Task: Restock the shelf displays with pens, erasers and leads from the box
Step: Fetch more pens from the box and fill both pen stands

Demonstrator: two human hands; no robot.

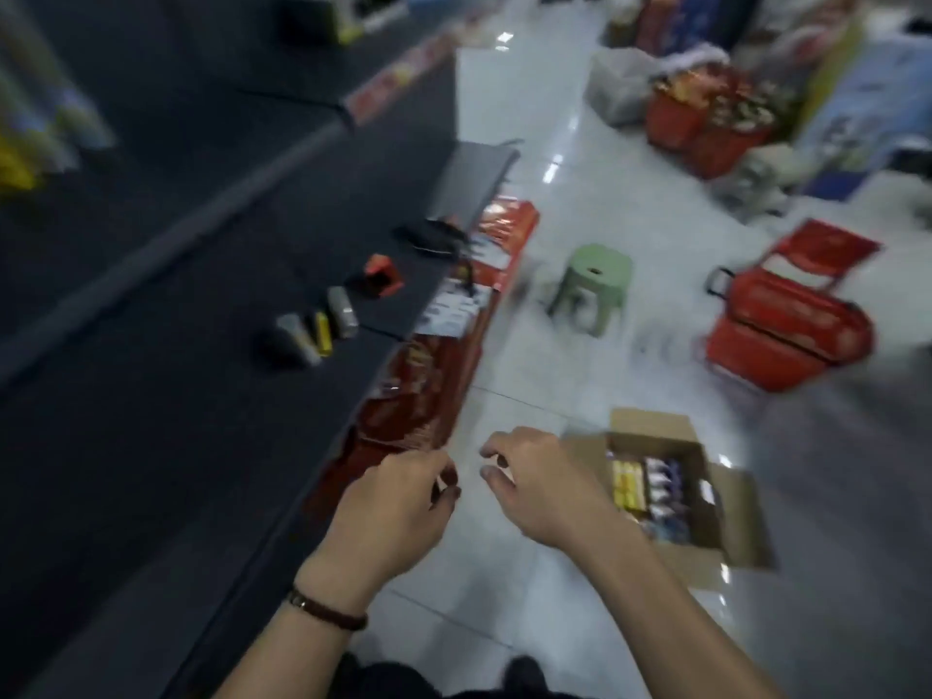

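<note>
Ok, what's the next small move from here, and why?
Probably reach the right hand down into the open cardboard box and lift one item out. Nothing shows in the left hand or the right, though the frame is blurred, so there seems to be nothing to place yet. The box lies on the floor just beside the right hand, with yellow and purple packs showing inside.

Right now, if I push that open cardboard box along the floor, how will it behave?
The cardboard box would probably slide easily, since the tiled floor looks glossy. The packs fill much of it, so it may feel heavy for its size. Its open flaps look floppy and would likely bend if grabbed.
</note>
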